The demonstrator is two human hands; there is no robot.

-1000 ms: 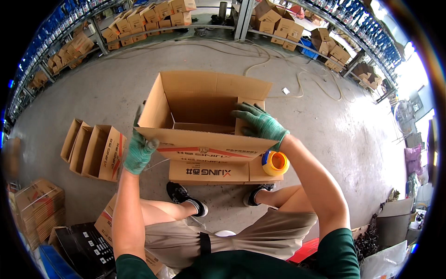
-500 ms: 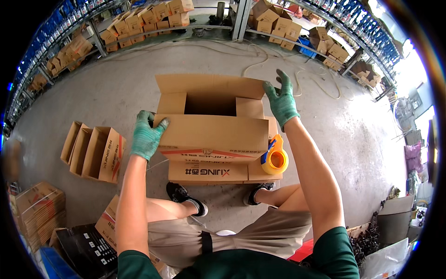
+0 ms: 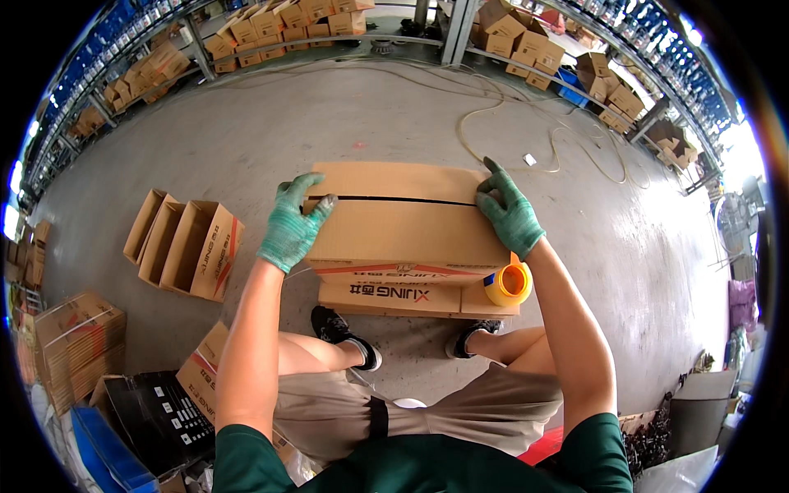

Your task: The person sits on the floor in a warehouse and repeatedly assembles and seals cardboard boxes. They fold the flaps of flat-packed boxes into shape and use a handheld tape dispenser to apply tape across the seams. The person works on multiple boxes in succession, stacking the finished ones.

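Observation:
A brown cardboard box [image 3: 403, 234] sits in front of me with its two long top flaps folded inward, a narrow dark gap between them. At its left end my left hand [image 3: 294, 222], in a green glove, grips the flaps, thumb on the near one. My right hand [image 3: 511, 215], gloved alike, is closed around the right end with its fingers over the flaps. Beneath this box is another carton [image 3: 386, 300], lying flat. A yellow-orange tape dispenser [image 3: 499, 294] rests on its right end, below my right hand and partly behind the upper box.
Three open cartons [image 3: 201, 251] stand on the floor at left. Nearer are a strapped stack of flattened cardboard [image 3: 82, 345] and a black box [image 3: 156, 415]. A pale hose [image 3: 467, 131] curls across the far floor. Racks with small boxes [image 3: 263, 29] line the back.
The far flap, raised before, is now folded down over the opening. My right hand has come down with it onto the box's right end. My left hand has shifted onto both flaps.

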